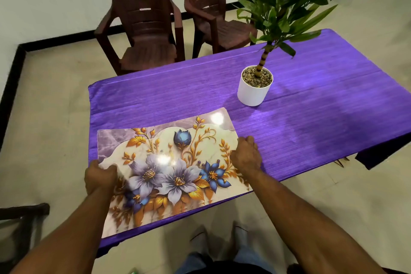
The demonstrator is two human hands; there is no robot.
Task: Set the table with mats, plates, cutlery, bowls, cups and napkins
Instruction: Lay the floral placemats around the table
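A glossy floral mat (171,162) with purple and blue flowers and gold leaves lies at the near left corner of the table under a purple cloth (311,107). My left hand (100,177) grips the mat's left edge, thumb on top. At the mat's right edge my right hand (245,155) holds it with curled fingers. The mat's near edge reaches the table's front edge.
A white pot with a tall green plant (254,87) stands on the cloth just beyond the mat's far right corner. Two brown plastic chairs (144,29) stand at the far side. Part of a dark chair (22,213) shows at the lower left.
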